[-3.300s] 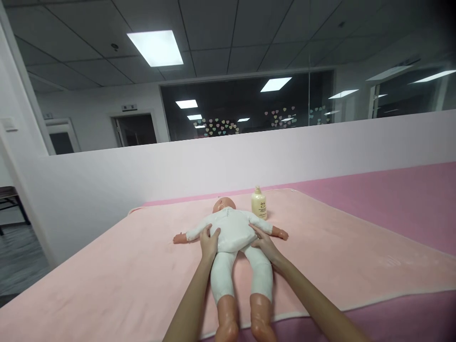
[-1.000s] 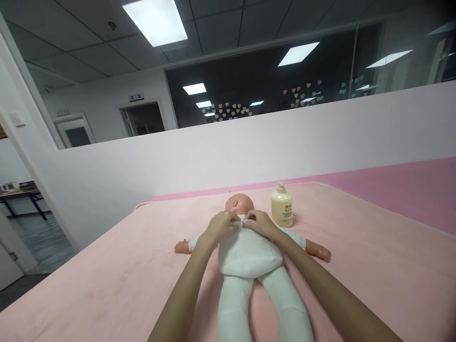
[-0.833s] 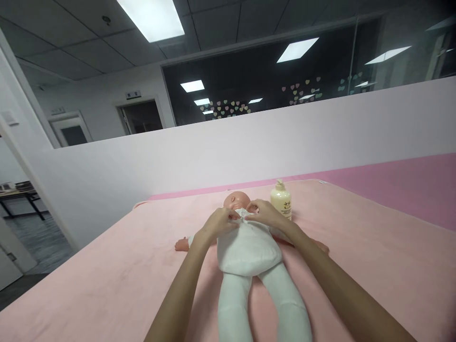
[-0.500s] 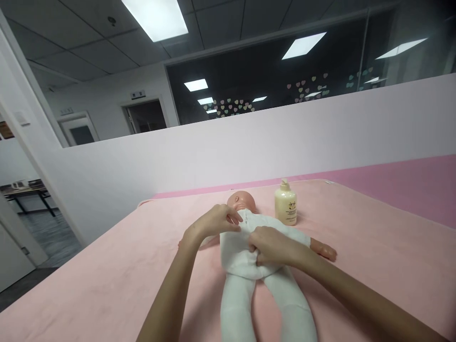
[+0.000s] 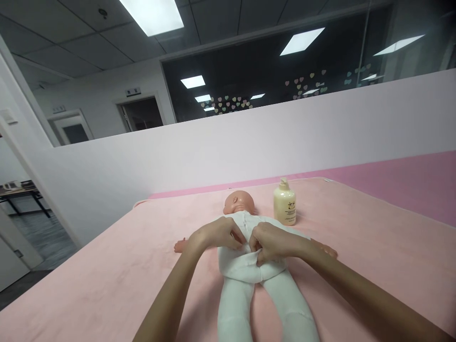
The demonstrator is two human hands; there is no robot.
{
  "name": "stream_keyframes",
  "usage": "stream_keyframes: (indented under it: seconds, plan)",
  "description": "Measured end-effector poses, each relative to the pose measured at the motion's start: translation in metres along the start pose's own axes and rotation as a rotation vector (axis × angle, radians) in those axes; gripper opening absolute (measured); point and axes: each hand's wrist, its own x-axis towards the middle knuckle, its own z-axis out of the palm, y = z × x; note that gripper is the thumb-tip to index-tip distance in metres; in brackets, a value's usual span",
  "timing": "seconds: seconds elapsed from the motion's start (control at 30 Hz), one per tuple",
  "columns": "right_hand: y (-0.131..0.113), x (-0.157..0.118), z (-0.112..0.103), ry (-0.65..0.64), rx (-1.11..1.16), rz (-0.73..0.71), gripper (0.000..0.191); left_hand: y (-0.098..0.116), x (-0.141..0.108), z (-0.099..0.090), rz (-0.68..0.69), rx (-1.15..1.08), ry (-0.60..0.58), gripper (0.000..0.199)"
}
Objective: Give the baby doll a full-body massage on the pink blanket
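Observation:
A baby doll (image 5: 238, 304) in a white top and white leggings lies stretched out on a pink cover, its bald head at the far end and its arms out to the sides. My left hand (image 5: 224, 232) is on the middle of the white top (image 5: 228, 259), fingertips pinched on the cloth. Close on its right, my right hand (image 5: 272, 241) has its fingers curled and closed on the same top, just above the waist. Folds run in the cloth between the two hands. The fingertips are partly hidden.
A cream pump bottle (image 5: 285, 204) stands upright to the right of the doll's head. The pink cover (image 5: 117, 285) spreads over the whole surface. Behind it rises a low white wall (image 5: 213, 152) with dark glass above.
My left hand has come down from near the doll's shoulder to its mid-body, beside my right hand, and closed on the cloth. My right hand has barely moved.

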Motion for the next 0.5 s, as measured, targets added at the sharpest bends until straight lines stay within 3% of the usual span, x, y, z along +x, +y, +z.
stream_keyframes:
  seconds: [0.2, 0.3, 0.37, 0.5]
  plan:
    - [-0.003, -0.005, -0.008, -0.064, 0.034, 0.049, 0.003, 0.011, 0.008, 0.018, -0.052, 0.171, 0.024, 0.022]
    - [0.000, -0.006, -0.019, -0.101, 0.158, 0.016, 0.017, 0.014, 0.016, 0.032, -0.053, 0.358, 0.114, 0.012]
    - [0.004, -0.006, -0.025, -0.018, 0.220, 0.002, 0.019, 0.014, 0.021, 0.039, -0.016, 0.438, 0.160, 0.016]
    - [0.013, -0.001, -0.024, 0.300, 0.193, 0.037, 0.018, 0.010, 0.023, 0.041, 0.061, 0.384, 0.168, 0.024]
